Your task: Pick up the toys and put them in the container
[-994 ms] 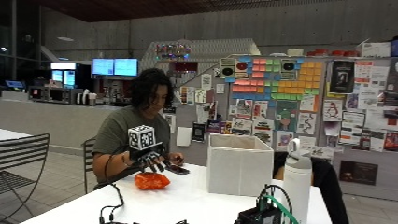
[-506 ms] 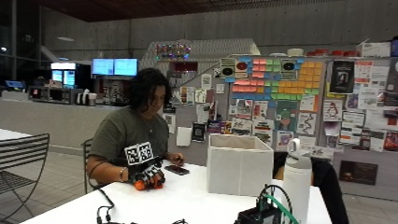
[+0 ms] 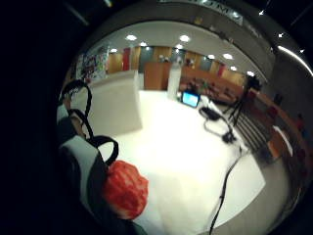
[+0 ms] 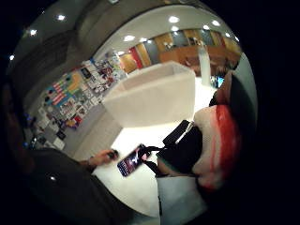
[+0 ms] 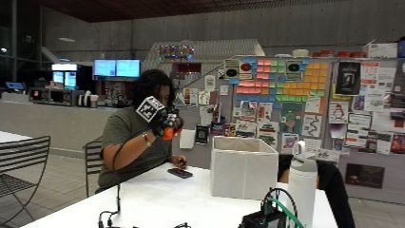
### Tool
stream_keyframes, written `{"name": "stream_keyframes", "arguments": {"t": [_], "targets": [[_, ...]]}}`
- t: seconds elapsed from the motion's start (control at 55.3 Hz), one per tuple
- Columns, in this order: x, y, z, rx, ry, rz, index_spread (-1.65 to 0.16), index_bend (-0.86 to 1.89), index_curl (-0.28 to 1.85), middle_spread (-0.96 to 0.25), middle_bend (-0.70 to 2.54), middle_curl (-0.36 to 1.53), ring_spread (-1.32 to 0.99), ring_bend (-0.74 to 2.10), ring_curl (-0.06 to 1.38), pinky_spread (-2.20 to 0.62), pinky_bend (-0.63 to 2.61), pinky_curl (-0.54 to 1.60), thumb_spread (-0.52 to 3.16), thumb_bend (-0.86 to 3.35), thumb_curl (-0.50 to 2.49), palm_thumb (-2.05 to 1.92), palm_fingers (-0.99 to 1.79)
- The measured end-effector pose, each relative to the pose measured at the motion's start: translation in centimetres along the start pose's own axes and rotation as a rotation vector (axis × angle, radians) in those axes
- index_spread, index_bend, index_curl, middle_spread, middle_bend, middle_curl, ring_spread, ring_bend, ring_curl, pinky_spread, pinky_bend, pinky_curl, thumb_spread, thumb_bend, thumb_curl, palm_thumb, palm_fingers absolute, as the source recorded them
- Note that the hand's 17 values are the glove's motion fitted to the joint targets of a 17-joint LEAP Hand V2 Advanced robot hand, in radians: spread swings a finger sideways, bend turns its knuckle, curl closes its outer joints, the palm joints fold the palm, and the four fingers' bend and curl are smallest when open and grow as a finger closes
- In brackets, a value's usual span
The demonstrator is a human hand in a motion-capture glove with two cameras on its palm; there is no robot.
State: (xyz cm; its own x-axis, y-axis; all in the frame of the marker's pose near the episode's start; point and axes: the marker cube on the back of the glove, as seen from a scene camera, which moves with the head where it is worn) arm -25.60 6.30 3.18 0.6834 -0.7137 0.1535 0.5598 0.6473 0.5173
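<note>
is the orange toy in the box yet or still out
Out. The gloved right hand holds the orange toy raised off the table, short of the white box.

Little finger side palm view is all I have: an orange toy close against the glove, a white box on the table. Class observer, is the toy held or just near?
Observer: Held. Outside, the gloved right hand grips the orange toy, raised high off the white table.
Operator: Is the box open?
Observer: Yes, the white container has an open top.
Operator: What is the other hand doing?
Observer: The bare hand rests on the table beside a phone.
</note>
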Motion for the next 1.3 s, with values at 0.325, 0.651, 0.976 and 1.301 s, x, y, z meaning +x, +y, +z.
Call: {"name": "stream_keyframes", "arguments": {"t": [0.325,0.651,0.976,1.301], "targets": [[-4.1,-22.0,7.6,0.065,0.007,-0.147,-0.43,0.62,0.84,-0.31,1.10,0.87,-0.34,1.55,0.70,-0.47,1.32,0.71,0.93,0.08,0.74,0.49,1.06],[0.3,-26.2,17.8,-0.272,0.125,-0.047,-0.43,0.56,0.94,-0.30,1.07,0.91,-0.33,1.57,0.68,-0.48,1.32,0.76,0.91,0.04,0.83,0.49,1.01],[2.0,-22.8,19.1,-0.645,0.050,0.226,-0.38,0.07,0.59,-0.17,0.41,0.61,-0.25,0.92,0.42,-0.11,1.02,0.54,1.05,-0.10,0.51,-0.12,-0.29],[3.2,-12.5,7.1,-0.543,0.049,0.123,-0.38,0.12,0.41,-0.12,0.26,0.50,-0.21,0.70,0.31,0.01,0.88,0.43,1.03,-0.09,0.34,-0.12,-0.10]]}}
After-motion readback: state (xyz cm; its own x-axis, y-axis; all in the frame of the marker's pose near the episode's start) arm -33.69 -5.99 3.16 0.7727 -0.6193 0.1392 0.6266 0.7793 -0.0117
